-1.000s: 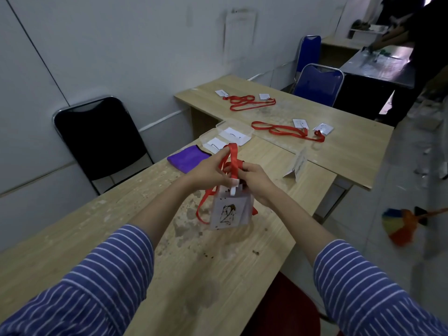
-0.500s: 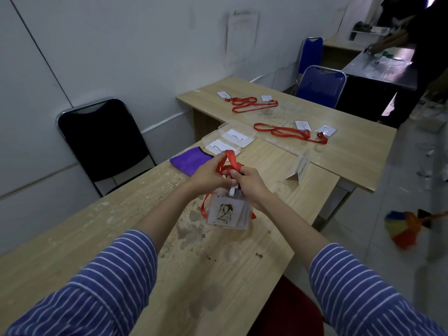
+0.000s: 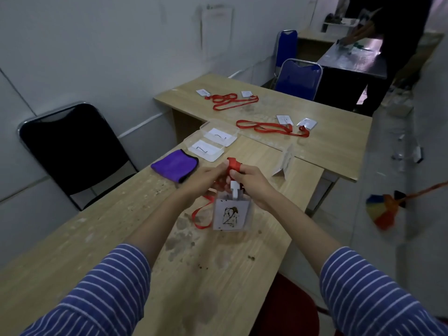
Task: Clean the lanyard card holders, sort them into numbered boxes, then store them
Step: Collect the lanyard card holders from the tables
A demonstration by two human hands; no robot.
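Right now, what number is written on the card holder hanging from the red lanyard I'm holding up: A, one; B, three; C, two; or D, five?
C: the card holder hanging below the left hand and right hand, which both grip the red lanyard, shows a handwritten 2 under dark smears.

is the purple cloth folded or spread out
Folded: the purple cloth lies as a compact pad with a doubled edge beside the numbered boxes.

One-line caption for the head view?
Both hands, left hand and right hand, grip a red lanyard, its smudged card holder dangling.
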